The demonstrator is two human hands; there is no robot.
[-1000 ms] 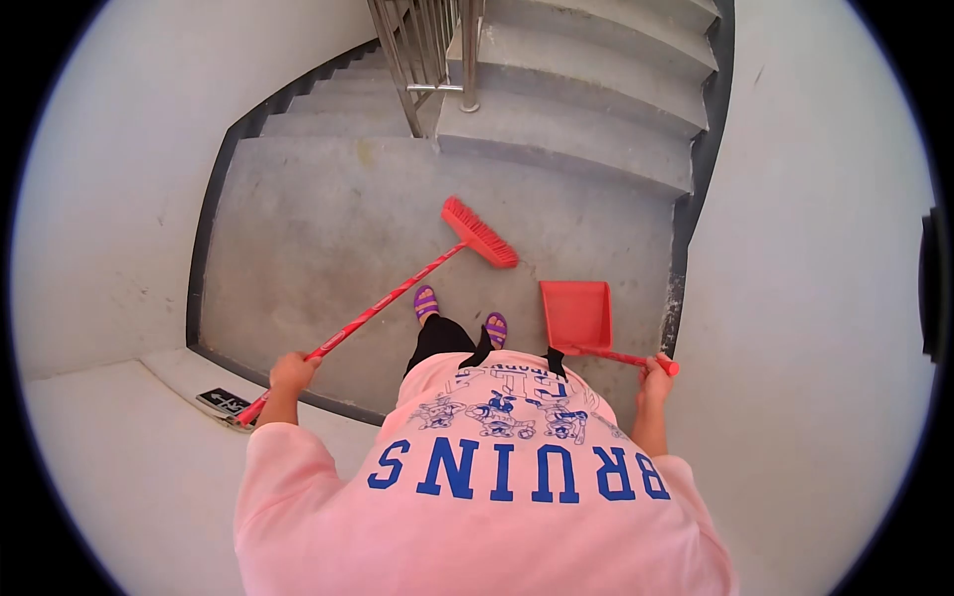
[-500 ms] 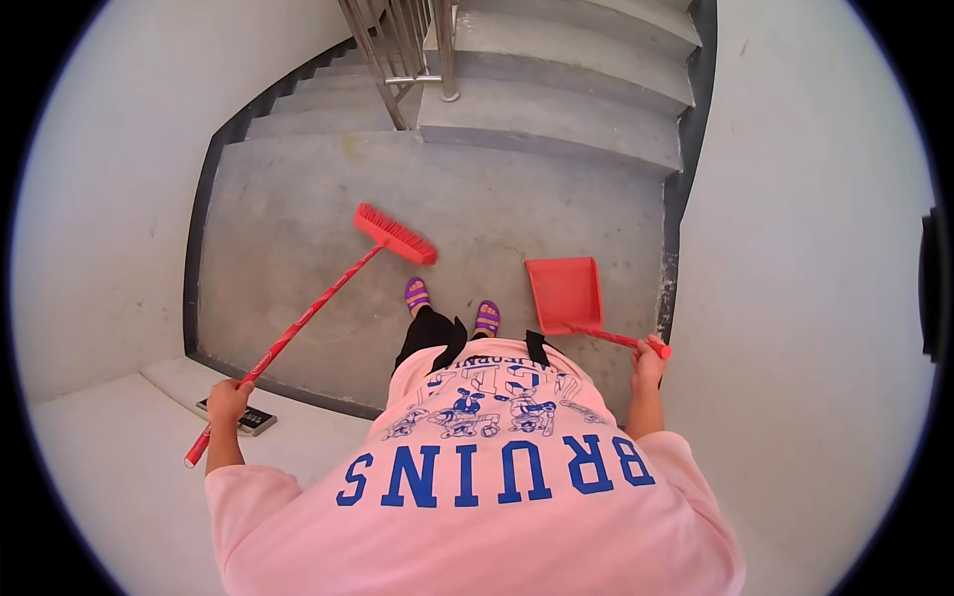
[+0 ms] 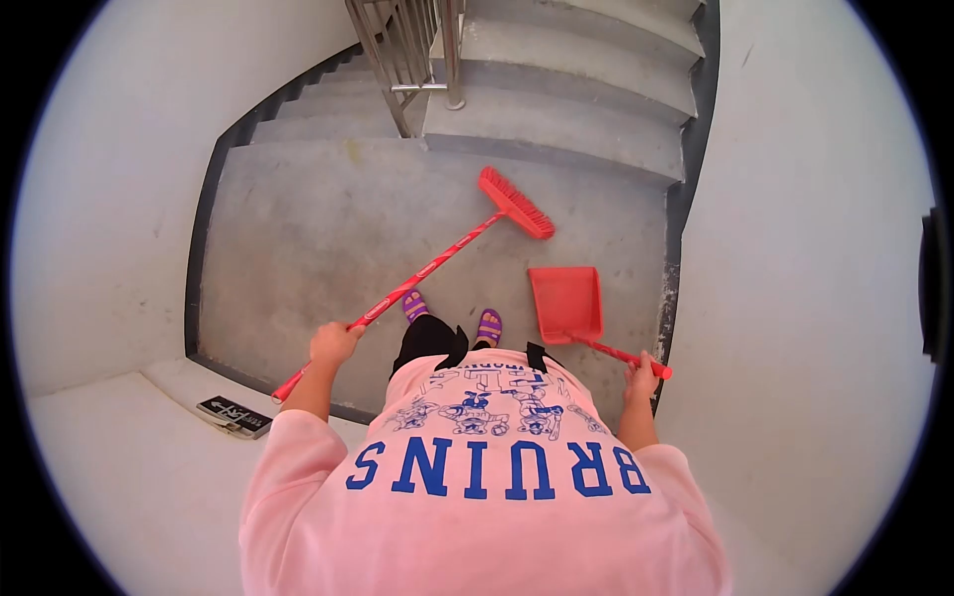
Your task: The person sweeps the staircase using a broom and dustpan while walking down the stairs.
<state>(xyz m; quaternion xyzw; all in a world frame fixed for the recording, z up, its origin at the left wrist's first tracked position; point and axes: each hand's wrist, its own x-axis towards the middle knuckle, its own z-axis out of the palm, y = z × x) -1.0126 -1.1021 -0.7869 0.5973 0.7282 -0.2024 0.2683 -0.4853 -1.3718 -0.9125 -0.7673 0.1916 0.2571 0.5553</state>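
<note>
My left hand (image 3: 335,344) is closed around the red-patterned handle of a broom (image 3: 517,205), near the handle's lower end. The broom's red bristle head is over the grey landing, ahead of my feet and up and left of the dustpan; whether it touches the floor I cannot tell. My right hand (image 3: 643,377) grips the red handle of a dustpan (image 3: 566,301) close to its end. The dustpan's tray lies to the right of my feet, its wide edge facing the stairs. No debris can be made out in it.
Concrete steps (image 3: 566,109) rise ahead on the right; others (image 3: 328,114) go down at the left. A metal railing (image 3: 452,60) stands between them. White walls close in both sides, with a dark sign (image 3: 235,415) at lower left. My purple sandals (image 3: 489,326) are on the landing (image 3: 298,228).
My left hand has moved right and forward, carrying the broom head rightward across the landing to near the dustpan. The dustpan and my right hand have stayed nearly in place.
</note>
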